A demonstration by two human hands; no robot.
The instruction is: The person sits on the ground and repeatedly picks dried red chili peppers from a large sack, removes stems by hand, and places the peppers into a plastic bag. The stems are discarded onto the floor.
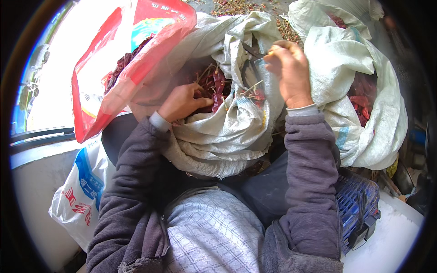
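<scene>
My left hand [182,100] reaches into the mouth of a white woven sack [222,136] between my legs. Its thumb and fingers close around dried red chili peppers [218,87], with some fingertips hidden among them. Thin pale stems stick up from the peppers. My right hand [292,73] is raised over the sack's right side, fingers curled together and blurred. A small yellowish spot shows at its fingertips; whether that is a stem or a nail cannot be told. Several stemmed bits [254,94] lie on the sack's fold, near a dark strip-like thing [251,70].
A red and white plastic bag [160,65] with dark dried peppers stands left. Another white woven sack [372,143] with red peppers stands right. Scattered stems [235,6] lie on the floor ahead. A blue plastic basket [355,201] is by my right elbow, a white printed bag [76,194] at left.
</scene>
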